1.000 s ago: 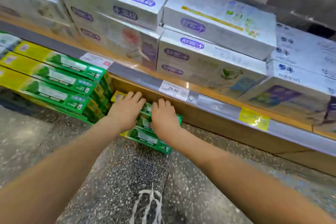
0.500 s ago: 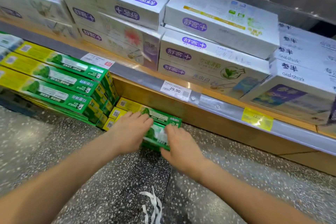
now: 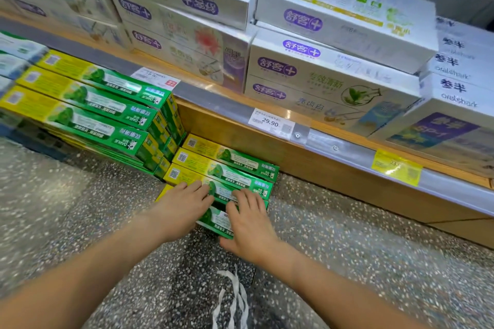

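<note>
— What has moved?
— Both hands have drawn back from under the shelf since a second ago, so the three boxes behind them now lie uncovered.
— And the hold?
— The left hand (image 3: 184, 205) lies flat, fingers straight, on the yellow end of the front toothpaste box (image 3: 217, 222). The right hand (image 3: 251, 224) rests flat on its green end, fingers straight, thumb spread against the near edge. Neither hand curls round it.
— Where does that box sit?
— On the speckled floor (image 3: 374, 262), nearest the person, touching the row of like boxes (image 3: 235, 165) behind it, each stepped back towards the wooden shelf base (image 3: 334, 176).
— Around that?
— Just to the left, a taller stack of the same green boxes (image 3: 93, 115). Above, a grey rail with a price tag (image 3: 270, 121) reading 29.90 and a yellow tag (image 3: 395, 168); on the shelf, white cartons (image 3: 320, 69). A white strip (image 3: 232, 299) lies on the floor between the forearms.
</note>
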{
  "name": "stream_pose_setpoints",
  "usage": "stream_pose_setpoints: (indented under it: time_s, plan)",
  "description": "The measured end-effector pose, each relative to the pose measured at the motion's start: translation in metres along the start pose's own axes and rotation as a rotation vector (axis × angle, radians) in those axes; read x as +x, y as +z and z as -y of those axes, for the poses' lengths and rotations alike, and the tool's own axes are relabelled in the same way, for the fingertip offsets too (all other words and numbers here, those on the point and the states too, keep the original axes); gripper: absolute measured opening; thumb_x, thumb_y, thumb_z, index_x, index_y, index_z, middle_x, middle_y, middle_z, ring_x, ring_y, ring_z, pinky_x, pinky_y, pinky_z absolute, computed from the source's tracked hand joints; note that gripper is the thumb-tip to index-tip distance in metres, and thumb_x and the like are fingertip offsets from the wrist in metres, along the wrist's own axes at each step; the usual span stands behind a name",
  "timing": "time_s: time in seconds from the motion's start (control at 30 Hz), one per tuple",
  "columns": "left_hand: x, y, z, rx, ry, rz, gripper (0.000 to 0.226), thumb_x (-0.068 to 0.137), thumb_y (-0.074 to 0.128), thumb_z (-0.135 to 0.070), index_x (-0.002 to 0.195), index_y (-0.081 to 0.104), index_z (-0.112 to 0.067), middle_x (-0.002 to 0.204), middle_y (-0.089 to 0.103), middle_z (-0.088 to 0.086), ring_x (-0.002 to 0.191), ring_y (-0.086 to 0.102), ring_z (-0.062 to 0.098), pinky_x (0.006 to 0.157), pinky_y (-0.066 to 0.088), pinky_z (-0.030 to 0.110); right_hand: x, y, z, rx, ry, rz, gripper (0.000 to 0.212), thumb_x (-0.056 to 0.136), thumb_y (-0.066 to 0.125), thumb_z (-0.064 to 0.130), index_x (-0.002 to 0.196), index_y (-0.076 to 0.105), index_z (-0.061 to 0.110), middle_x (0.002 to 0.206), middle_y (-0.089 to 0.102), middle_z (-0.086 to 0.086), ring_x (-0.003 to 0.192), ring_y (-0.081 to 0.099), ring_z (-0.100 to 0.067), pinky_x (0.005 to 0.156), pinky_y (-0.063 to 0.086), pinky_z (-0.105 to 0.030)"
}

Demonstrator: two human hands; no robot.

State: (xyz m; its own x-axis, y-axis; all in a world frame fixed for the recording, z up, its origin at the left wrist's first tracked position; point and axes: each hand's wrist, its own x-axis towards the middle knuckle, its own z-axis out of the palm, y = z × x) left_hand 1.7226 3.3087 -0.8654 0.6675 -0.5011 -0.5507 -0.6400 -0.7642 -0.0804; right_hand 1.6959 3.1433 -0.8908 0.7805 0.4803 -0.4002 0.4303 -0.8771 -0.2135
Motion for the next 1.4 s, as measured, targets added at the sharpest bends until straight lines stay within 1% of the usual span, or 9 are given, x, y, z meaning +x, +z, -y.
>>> stream_pose_setpoints:
  time_s: [0.07,0.2,0.37,0.53,0.73,0.8,1.07,1.23,1.4]
  plan:
    - [0.004,0.009,-0.001,0.000,-0.018,-0.059,0.056,0.085,0.062,-0.028,0.133,0.037,-0.012,0.142,0.028,0.009,0.135,0.025,0.028,0.105,0.028,0.037,0.005,0.003,-0.001,-0.045,-0.008,-0.033,0.068,0.073,0.071,0.047,0.122,0.050,0.004,0.144,0.035,-0.024,0.134,0.030,-0.042,0.110,0.021,-0.057]
    - [0.007,0.025,0.007,-0.022,-0.053,-0.241,0.087,0.025,0.089,-0.036,0.099,0.053,-0.009,0.109,0.062,0.015,0.102,0.061,0.031,0.081,0.054,0.043,0.009,0.012,-0.005,-0.099,0.023,-0.068,0.080,0.036,0.083,0.061,0.094,0.056,0.013,0.111,0.064,-0.019,0.097,0.063,-0.038,0.079,0.053,-0.047]
    - [0.015,0.029,0.020,-0.004,-0.116,-0.277,0.115,0.013,0.086,-0.050,0.114,0.051,-0.007,0.097,0.060,0.011,0.089,0.059,0.029,0.078,0.052,0.041,0.015,0.010,-0.001,-0.061,0.096,-0.131,0.097,0.036,0.080,0.067,0.112,0.057,0.010,0.101,0.059,-0.016,0.086,0.059,-0.032,0.072,0.050,-0.040]
    - [0.020,0.019,0.008,0.047,-0.067,-0.129,0.087,0.077,0.064,-0.034,0.144,0.019,-0.001,0.137,0.030,0.014,0.128,0.029,0.032,0.110,0.021,0.044,0.015,0.015,0.007,-0.136,0.102,-0.060,0.107,0.081,0.067,0.045,0.149,-0.006,0.008,0.139,0.027,-0.019,0.126,0.029,-0.035,0.107,0.023,-0.047]
    - [0.000,-0.002,-0.001,-0.100,-0.050,-0.207,0.076,0.082,0.055,-0.026,0.145,0.020,-0.002,0.138,0.034,0.015,0.132,0.031,0.034,0.115,0.022,0.042,-0.016,-0.020,-0.007,-0.172,0.065,-0.146,0.115,0.037,0.086,0.047,0.133,0.043,0.001,0.105,0.057,-0.016,0.093,0.057,-0.032,0.083,0.050,-0.046]
    - [-0.019,-0.039,-0.006,-0.129,-0.066,-0.184,0.082,0.080,0.058,-0.035,0.146,0.019,-0.003,0.136,0.036,0.015,0.129,0.034,0.032,0.111,0.025,0.042,-0.038,-0.061,-0.014,-0.196,0.034,-0.169,0.117,0.021,0.084,0.052,0.120,0.046,0.003,0.089,0.060,-0.012,0.075,0.058,-0.028,0.066,0.053,-0.039]
    - [-0.166,-0.272,0.007,-0.190,-0.159,-0.464,0.085,0.039,0.071,-0.063,0.105,0.062,-0.009,0.091,0.065,0.005,0.082,0.063,0.022,0.070,0.053,0.032,-0.147,-0.327,0.013,-0.355,-0.059,-0.236,0.114,0.031,0.083,0.055,0.125,0.042,0.004,0.098,0.063,-0.013,0.080,0.063,-0.029,0.070,0.053,-0.037]
    - [-0.330,-0.439,0.022,-0.294,-0.357,-0.450,0.086,0.054,0.066,-0.063,0.118,0.057,-0.006,0.104,0.063,0.008,0.097,0.062,0.029,0.082,0.050,0.036,-0.219,-0.517,0.083,-0.334,-0.271,-0.356,0.110,0.035,0.081,0.057,0.127,0.042,0.012,0.099,0.064,-0.006,0.080,0.063,-0.024,0.076,0.054,-0.037]
    - [-0.490,-0.576,0.035,-0.326,-0.621,-0.508,0.084,0.075,0.058,-0.062,0.137,0.030,-0.013,0.132,0.041,0.005,0.120,0.040,0.027,0.099,0.029,0.038,-0.272,-0.695,0.170,-0.367,-0.474,-0.590,0.108,0.037,0.079,0.065,0.129,0.042,0.022,0.108,0.065,-0.001,0.098,0.065,-0.029,0.084,0.046,-0.063]
